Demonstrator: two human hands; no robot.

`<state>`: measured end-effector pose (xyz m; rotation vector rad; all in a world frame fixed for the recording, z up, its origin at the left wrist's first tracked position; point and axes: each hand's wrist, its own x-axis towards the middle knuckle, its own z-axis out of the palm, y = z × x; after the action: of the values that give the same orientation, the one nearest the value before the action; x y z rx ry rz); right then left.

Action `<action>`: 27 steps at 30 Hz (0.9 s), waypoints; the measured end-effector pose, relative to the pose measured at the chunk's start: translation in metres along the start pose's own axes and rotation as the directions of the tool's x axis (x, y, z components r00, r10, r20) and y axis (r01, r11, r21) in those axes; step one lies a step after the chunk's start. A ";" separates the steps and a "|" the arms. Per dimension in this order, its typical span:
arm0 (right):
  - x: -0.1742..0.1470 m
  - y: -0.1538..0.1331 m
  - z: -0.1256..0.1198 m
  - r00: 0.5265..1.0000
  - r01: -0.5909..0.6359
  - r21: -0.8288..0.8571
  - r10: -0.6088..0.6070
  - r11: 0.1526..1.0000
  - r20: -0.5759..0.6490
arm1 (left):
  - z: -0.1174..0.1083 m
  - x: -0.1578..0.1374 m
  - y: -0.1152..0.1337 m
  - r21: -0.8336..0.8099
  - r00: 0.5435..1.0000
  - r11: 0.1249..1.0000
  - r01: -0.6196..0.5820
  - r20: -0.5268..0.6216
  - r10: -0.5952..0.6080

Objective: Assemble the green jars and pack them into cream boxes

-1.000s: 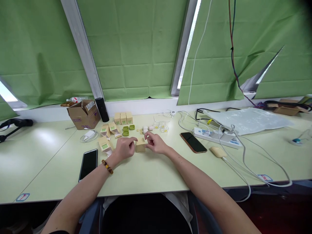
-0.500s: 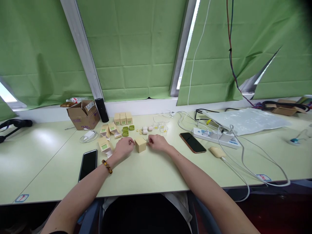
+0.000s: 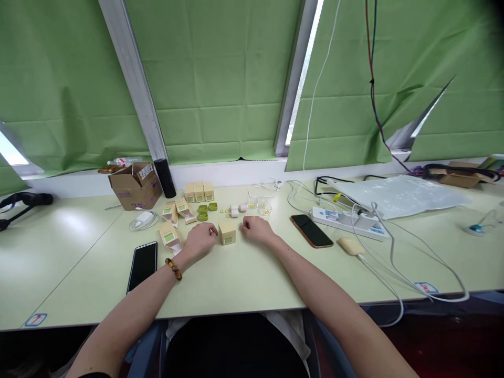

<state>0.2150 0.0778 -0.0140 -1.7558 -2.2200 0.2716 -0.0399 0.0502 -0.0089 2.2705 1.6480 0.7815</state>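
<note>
Small cream cardboard box (image 3: 227, 234) standing upright on the tabletop (image 3: 240, 278), top flat, green label panel facing me. It's between my two hands. My left grip (image 3: 200, 237) is just left of the box, fingers curled in, thumb side toward it; fingertips very near the box's left side, can't tell if they touch. My right grip (image 3: 255, 229) is on the box's right, fingers folded too, a small visible gap between knuckles and box. Can't tell on either hand whether the fingertips are pressed together; they're tucked out of sight. Bead bracelet (image 3: 174, 269) on my left wrist.

Left of the box, past my left hand: three cream cartons with flaps out (image 3: 169, 235). Beyond the box, slightly left: green square containers (image 3: 202, 216), and farther back three cream boxes in a row (image 3: 199, 191). Straight beyond the box: tiny yellow pieces (image 3: 227, 214); slightly right of those, small pale cylinders (image 3: 234, 211), then clear containers (image 3: 265, 210).

Well left of the box and nearer me: black-screened phone (image 3: 142, 265). Well right of it: orange-edged phone (image 3: 312, 231), then white power strip (image 3: 349, 223).
</note>
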 end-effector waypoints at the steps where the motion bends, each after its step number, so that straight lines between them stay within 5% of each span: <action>1: 0.001 0.001 0.002 1.000 -0.002 -0.006 0.002 1.000 0.000 | 0.000 0.000 0.000 -0.002 1.000 1.000 0.014 0.002 -0.014; 18: -0.002 -0.001 0.006 0.998 0.063 -0.127 -0.061 0.990 0.020 | -0.010 -0.003 0.010 0.013 0.995 0.999 -0.046 -0.089 0.047; 27: -0.006 -0.006 0.004 0.998 0.067 -0.186 -0.063 0.980 0.029 | -0.030 -0.011 0.049 0.084 0.975 0.976 -0.199 0.115 0.189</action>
<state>0.2099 0.0703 -0.0162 -1.7750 -2.3828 0.0710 -0.0191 0.0196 0.0359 2.5217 1.4617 0.6221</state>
